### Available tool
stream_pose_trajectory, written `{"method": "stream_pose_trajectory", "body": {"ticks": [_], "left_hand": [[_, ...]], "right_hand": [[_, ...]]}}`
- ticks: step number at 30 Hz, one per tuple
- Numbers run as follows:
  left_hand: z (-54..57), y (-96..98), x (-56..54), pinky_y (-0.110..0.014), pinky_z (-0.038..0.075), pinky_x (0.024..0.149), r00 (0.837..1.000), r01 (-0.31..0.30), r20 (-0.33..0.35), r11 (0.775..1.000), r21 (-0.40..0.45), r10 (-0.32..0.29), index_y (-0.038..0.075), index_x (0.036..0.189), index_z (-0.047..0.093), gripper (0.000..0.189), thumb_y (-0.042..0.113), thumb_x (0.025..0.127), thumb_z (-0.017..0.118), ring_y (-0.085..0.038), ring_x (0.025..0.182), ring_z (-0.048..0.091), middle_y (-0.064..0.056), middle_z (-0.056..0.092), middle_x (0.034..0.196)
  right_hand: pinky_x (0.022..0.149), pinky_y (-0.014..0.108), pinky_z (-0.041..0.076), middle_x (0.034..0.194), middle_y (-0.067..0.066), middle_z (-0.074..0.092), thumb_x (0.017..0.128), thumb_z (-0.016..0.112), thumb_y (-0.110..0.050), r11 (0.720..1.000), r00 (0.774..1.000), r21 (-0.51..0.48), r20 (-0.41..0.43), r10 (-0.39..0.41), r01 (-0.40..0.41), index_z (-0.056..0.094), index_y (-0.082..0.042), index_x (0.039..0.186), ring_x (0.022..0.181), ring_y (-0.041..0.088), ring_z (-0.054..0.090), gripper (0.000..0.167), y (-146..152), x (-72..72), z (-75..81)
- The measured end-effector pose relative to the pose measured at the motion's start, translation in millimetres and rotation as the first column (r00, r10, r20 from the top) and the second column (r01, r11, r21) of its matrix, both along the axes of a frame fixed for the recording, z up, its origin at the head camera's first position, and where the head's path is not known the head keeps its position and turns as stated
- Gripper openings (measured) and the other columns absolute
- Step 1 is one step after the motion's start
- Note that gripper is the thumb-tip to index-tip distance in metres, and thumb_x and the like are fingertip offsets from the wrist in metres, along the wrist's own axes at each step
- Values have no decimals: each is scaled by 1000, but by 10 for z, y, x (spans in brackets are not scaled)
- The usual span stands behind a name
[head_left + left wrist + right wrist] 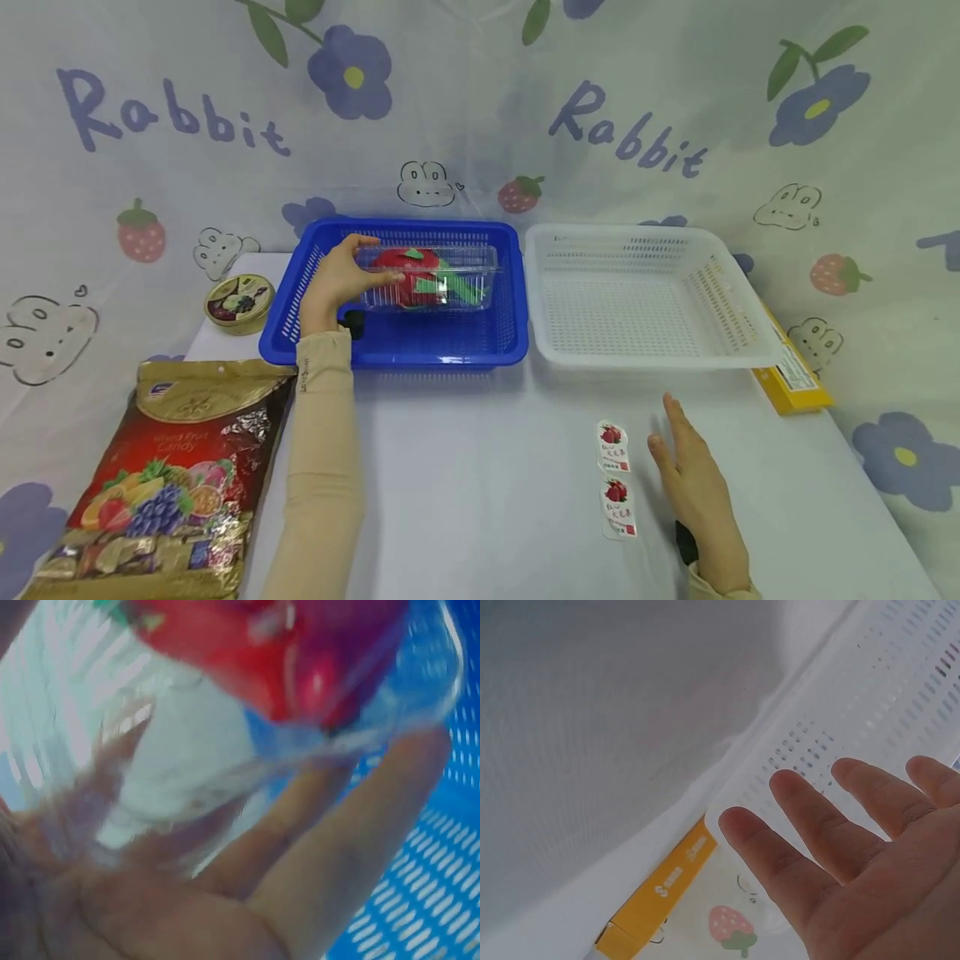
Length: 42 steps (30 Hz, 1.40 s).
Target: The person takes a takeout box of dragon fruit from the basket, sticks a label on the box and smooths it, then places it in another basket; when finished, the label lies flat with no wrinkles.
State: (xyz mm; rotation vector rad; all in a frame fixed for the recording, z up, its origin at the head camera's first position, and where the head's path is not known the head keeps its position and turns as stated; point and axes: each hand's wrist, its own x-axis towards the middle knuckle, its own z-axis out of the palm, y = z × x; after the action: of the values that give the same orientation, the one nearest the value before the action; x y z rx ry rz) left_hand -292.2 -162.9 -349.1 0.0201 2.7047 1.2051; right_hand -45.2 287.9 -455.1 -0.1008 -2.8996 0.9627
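Observation:
My left hand (339,279) grips the left end of a clear plastic box (480,258) over the blue basket (397,358). Inside the box lies a red fruit with green leaf tips (408,262), like a dragon fruit. Close up in the left wrist view, the fingers (345,847) curve along the box's side, and the red fruit (300,660) shows blurred through the plastic. With fingers straight and nothing held, my right hand (697,479) hovers at the table's right side. Just left of it are two white labels with red fruit prints, an upper label (612,446) and a lower label (618,507).
A white basket (645,362) stands right of the blue one, with a yellow box (795,379) beside its right side. At the left are a round tin (240,304) and a large candy bag (168,475). A printed curtain (480,108) hangs behind.

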Motion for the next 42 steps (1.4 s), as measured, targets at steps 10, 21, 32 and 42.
{"method": "stream_pose_trajectory", "body": {"ticks": [10,21,32,42], "left_hand": [[-58,113,24,-56,38,108,981,-176,-51,975,134,185,7,136,49,74,34,76,83,-42,131,43,-24,39,149],[-52,247,237,-50,47,102,929,-275,-195,940,204,314,5,125,56,62,28,75,84,-37,122,52,-18,51,141],[178,335,588,-40,53,92,870,-248,-342,916,316,354,8,120,58,62,25,69,88,-26,115,61,-6,51,145],[153,460,855,-37,38,113,839,-149,-420,889,433,345,3,115,60,55,9,68,88,-23,145,33,-8,37,155]], "right_hand": [[101,72,28,154,31,26,102,44,-31,1000,1000,7,-11,16,-16,16,-12,156,134,57,31,64,-17,-27,29],[98,74,28,154,31,27,103,42,-33,999,999,23,27,24,-24,13,-14,157,132,58,32,64,-51,-2,52],[102,71,29,155,27,27,102,45,-32,997,997,-19,-29,76,-77,16,-16,156,135,55,32,64,-149,-38,128],[106,68,27,158,17,27,103,43,-34,974,967,-62,-149,205,-216,17,-23,156,140,48,30,60,-363,-251,379]]}}
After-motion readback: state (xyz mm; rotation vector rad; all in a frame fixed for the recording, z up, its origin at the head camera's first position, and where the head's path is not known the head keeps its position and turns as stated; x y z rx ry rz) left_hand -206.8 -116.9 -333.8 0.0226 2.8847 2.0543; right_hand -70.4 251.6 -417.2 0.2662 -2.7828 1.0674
